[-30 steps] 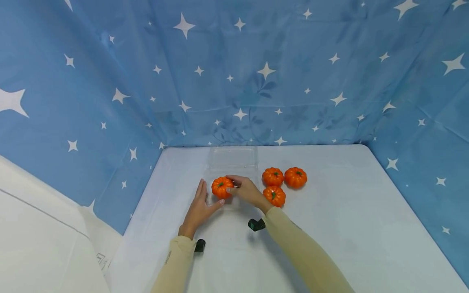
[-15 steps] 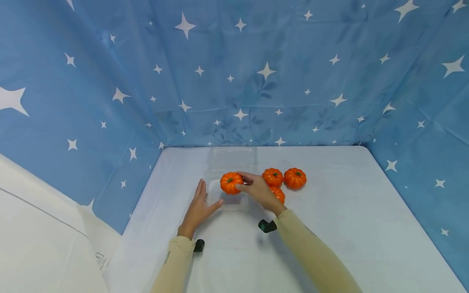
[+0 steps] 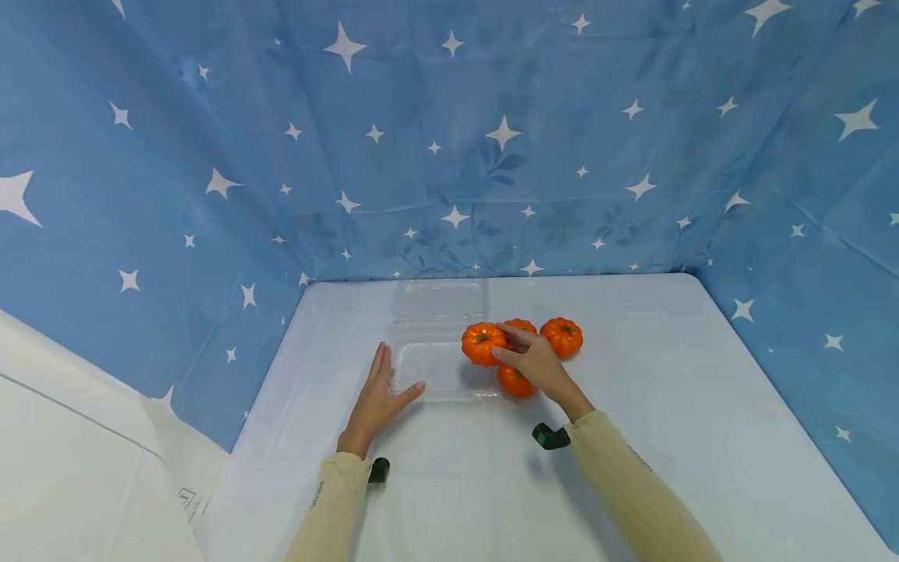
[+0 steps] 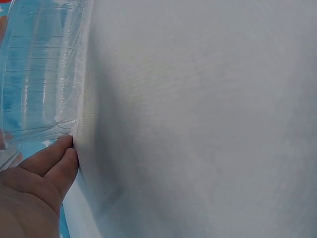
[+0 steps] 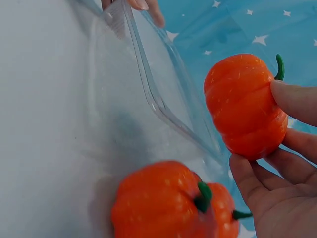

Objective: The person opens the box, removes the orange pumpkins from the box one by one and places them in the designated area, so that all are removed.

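A small orange toy pumpkin with a green stem is held between the thumb and fingers of my right hand. It is raised above the right end of a clear plastic box. The right wrist view shows the thumb by the stem of the held pumpkin and fingers under it. My left hand lies at the box's left side, thumb spread near the front corner. In the left wrist view, straight fingers touch the corner of the clear box.
Other toy pumpkins stand right of the box: a front one, a partly hidden one and a right one. The box's clear lid lies folded back behind it. A starry blue curtain borders the white table.
My right hand has carried the pumpkin rightward, from near the left hand over the box to its right end, beside the other pumpkins. The left hand has stayed by the box.
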Motion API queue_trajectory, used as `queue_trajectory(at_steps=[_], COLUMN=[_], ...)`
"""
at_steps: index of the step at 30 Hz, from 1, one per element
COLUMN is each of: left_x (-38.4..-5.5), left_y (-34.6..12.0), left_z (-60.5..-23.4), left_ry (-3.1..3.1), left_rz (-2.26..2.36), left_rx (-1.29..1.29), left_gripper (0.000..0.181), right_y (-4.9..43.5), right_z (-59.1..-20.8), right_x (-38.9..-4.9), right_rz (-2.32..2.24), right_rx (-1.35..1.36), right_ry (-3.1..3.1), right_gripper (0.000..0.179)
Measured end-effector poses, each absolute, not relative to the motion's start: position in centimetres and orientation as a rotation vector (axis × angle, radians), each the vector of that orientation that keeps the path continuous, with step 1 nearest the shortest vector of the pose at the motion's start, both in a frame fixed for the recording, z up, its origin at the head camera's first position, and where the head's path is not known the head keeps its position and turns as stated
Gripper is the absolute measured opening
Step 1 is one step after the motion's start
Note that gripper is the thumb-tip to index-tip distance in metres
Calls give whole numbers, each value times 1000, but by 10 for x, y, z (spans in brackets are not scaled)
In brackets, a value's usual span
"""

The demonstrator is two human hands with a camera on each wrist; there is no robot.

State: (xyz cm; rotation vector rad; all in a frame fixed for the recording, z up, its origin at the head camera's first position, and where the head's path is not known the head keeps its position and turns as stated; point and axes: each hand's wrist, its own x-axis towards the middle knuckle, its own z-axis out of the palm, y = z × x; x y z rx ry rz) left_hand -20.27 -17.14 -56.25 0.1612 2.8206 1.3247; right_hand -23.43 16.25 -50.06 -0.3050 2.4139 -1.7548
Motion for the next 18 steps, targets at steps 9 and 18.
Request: queue_trajectory(at_steps=[9, 18], left_x=[-203, -203], left_y=[-173, -173], left_z=[-562, -564], left_ry=[2827, 2827], left_rz=[1344, 1357], left_rx=[198, 203], left_gripper=[121, 120], right_y=[200, 238], right_z=[-495, -495], right_x=[-223, -210], right_rz=[-1751, -1775], right_rx=[-154, -120], right_ry=[2478, 2491], right_gripper=[62, 68])
